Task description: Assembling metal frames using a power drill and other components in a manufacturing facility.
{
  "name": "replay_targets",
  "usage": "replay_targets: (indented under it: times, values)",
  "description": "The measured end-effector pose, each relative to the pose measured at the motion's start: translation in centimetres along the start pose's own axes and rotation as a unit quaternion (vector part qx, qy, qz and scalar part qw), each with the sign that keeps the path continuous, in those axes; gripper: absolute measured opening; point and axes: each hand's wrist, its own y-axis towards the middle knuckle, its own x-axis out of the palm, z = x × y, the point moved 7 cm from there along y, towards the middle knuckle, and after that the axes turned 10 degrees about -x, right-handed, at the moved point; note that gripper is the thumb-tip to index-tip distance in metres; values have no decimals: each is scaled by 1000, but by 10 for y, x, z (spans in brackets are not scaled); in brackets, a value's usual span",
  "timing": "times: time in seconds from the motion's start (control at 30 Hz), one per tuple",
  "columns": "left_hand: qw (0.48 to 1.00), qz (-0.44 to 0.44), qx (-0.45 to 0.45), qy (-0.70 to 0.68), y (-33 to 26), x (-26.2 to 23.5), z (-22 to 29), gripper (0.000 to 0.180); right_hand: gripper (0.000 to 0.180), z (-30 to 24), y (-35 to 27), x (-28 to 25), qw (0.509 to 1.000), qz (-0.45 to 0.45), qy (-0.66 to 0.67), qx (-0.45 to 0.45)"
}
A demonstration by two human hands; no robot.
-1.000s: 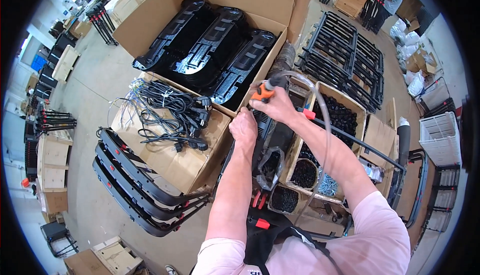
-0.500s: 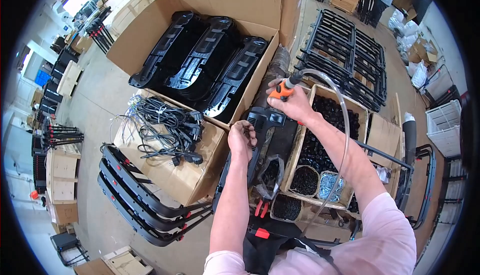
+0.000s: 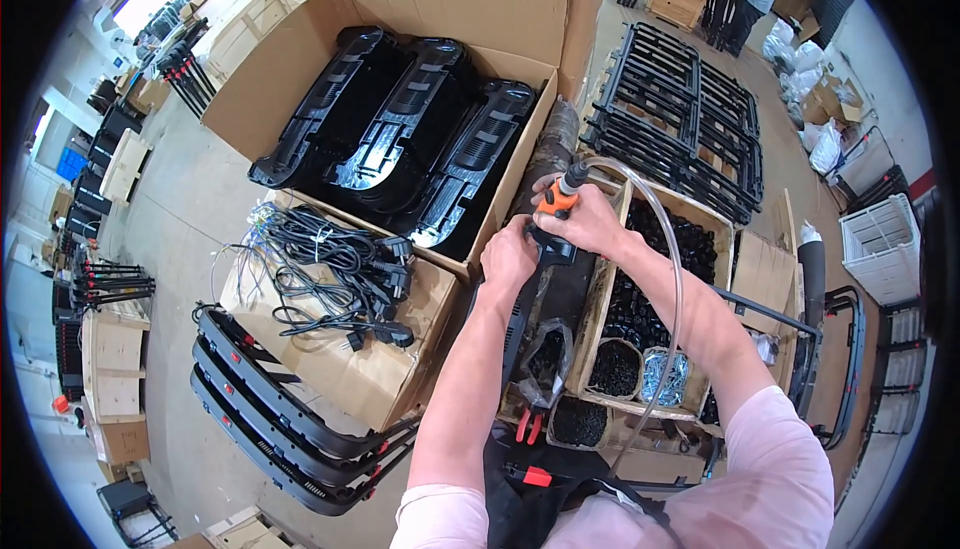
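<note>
My right hand (image 3: 592, 221) grips an orange air screwdriver (image 3: 557, 203), whose clear hose (image 3: 677, 259) loops back over my right forearm. The tool points down at the far end of a long black plastic part (image 3: 556, 252) in front of me. Close beside the tool's lower end, my left hand (image 3: 509, 256) rests at that part with its fingers curled together. Whatever the left fingers hold is hidden. My left forearm covers much of the part's near length.
Right of the part, a wooden tray (image 3: 580, 354) holds black pieces and silver screws (image 3: 664, 377). Red-handled pliers (image 3: 530, 425) lie nearer me. At left, cables (image 3: 325, 264) lie on a carton (image 3: 430, 324) before a big box of black covers (image 3: 415, 94). Black frames (image 3: 690, 109) stand beyond.
My left hand has moved forward along the black part to its far end, beside the tool. The screwdriver has shifted slightly and come down, still in my right hand.
</note>
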Motion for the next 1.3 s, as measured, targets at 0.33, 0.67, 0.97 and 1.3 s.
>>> replay_targets:
  times: [0.33, 0.67, 0.97, 1.3]
  values:
    - [996, -51, 11, 78, 26, 6, -5, 33, 45, -11, 17, 18, 987, -54, -151, -20]
    - [991, -87, 8, 98, 34, 9, -8, 31, 47, -31, 30, 30, 975, -124, -186, 10]
    - [991, -45, 37, 121, 30, 11, -5, 29, 49, -14, 22, 23, 969, -109, -209, 70]
    - [986, 77, 148, 10, 20, 16, 2, 27, 44, -42, 4, -22, 999, 2, 22, 42]
